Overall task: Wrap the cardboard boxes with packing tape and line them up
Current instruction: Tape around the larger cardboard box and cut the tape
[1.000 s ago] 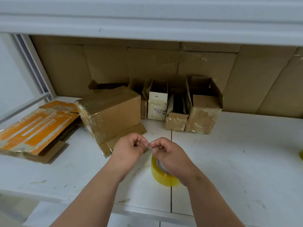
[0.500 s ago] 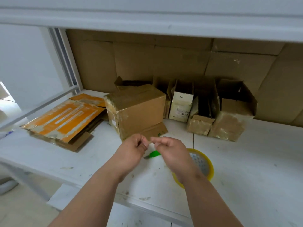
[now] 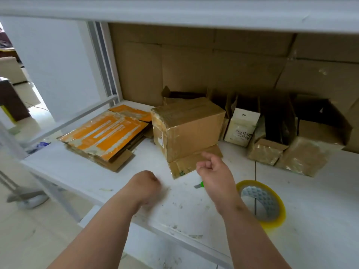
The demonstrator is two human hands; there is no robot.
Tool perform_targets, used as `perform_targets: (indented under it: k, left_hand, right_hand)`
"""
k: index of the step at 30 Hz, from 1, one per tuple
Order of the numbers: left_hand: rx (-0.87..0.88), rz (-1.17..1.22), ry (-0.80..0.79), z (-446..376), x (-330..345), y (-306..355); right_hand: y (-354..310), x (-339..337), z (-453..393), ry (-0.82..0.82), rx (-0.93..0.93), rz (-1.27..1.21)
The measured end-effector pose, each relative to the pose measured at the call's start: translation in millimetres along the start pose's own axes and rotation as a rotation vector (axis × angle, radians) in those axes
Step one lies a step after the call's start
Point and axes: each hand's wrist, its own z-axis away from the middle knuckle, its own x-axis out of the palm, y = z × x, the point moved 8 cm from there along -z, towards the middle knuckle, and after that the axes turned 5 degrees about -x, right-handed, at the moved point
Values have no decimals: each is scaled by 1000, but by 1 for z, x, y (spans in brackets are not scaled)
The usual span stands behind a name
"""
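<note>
Fingers [image 3: 208, 158] of right hand [image 3: 215, 174] curled, holding green cutter [image 3: 200, 185], left hand [image 3: 145, 184] fisted, empty.

**Surroundings, non-task items**

White table [image 3: 81, 171] was scuffed and stained. Flattened orange-printed cartons [image 3: 104, 135] lay stacked at its left rear. Brown cardboard sheets [image 3: 194, 61] lined the back wall under a white shelf [image 3: 174, 10]. A small green-handled cutter [image 3: 200, 185] lay on the table. Tiled floor [image 3: 29, 239] showed below left.
</note>
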Motion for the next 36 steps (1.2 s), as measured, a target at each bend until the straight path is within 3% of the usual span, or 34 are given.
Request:
perform_targets:
  k: [2,4,10,16,20,28,33,36]
  left_hand:
    - [33,-271,71,-2,1,2]
    - [71,-385,149,-2,2,2]
    - [133,-369,237,-3,-1,3]
    - [44,-281,157,-10,-8,1]
    - [43,-21,151,-16,-14,4]
    - [175,460,413,-14,-48,32]
    - [276,535,162,-15,-31,60]
    - [280,570,111,-17,-25,64]
  right_hand:
    - [-2,7,0,-23,-16,40]
    - [-3,10,0,-37,-22,54]
    - [-3,7,-1,-25,-19,62]
    - [-2,5,-6,0,-6,43]
    - [-2,0,-12,21,20,-2]
    - [-8,-20,-47,141,-60,121]
    - [-23,-38,-80,237,-90,57]
    - [-31,-38,-99,184,-78,57]
